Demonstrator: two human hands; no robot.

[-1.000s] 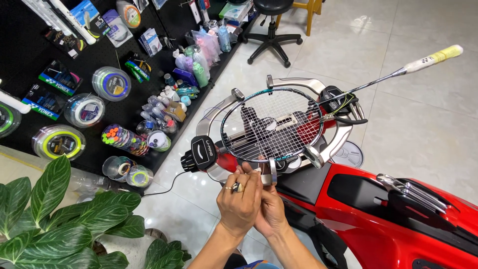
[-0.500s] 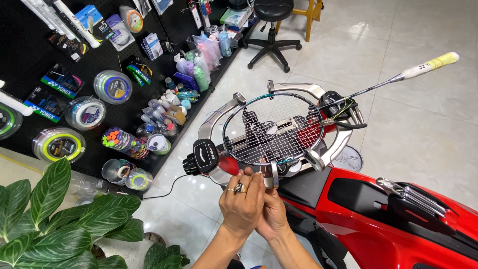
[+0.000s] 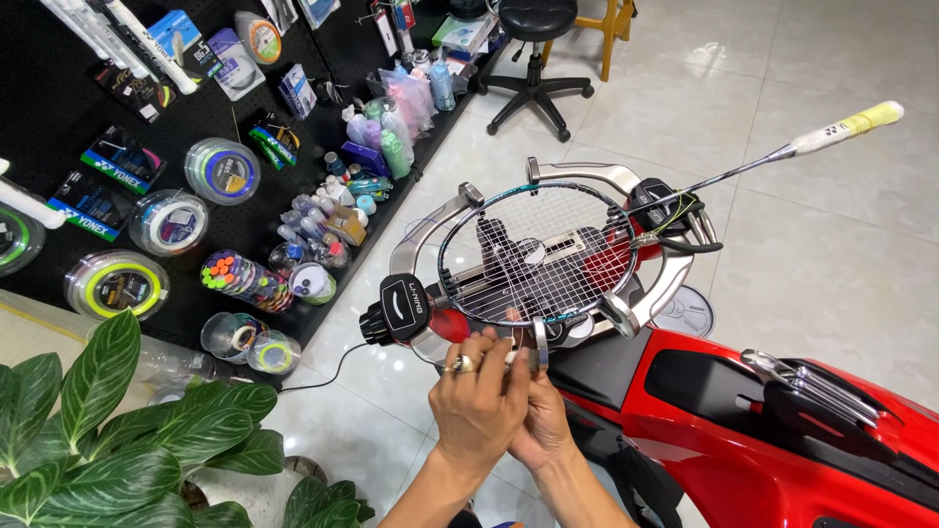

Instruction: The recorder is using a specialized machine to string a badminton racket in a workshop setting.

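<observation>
A badminton racket (image 3: 536, 252) with a dark frame and white strings lies clamped flat in the silver turntable (image 3: 675, 276) of a red stringing machine (image 3: 773, 430). Its white and yellow handle (image 3: 849, 125) points to the upper right. My left hand (image 3: 476, 406), with a ring on one finger, and my right hand (image 3: 541, 418) are pressed together at the near edge of the racket head. Their fingers pinch at the frame beside a silver clamp post (image 3: 540, 342). What the fingertips hold is hidden, probably string.
A black tension head (image 3: 401, 308) sits left of the hands. A black display wall (image 3: 59, 117) with string reels (image 3: 117, 284), bottles and packets fills the left. A leafy plant (image 3: 127, 440) is at lower left, a black stool (image 3: 533, 59) at the top. Metal tools (image 3: 817, 386) lie on the machine's tray.
The hands stay pressed together at the racket's near edge with only small finger movement. The view has shifted slightly, so everything sits a little lower.
</observation>
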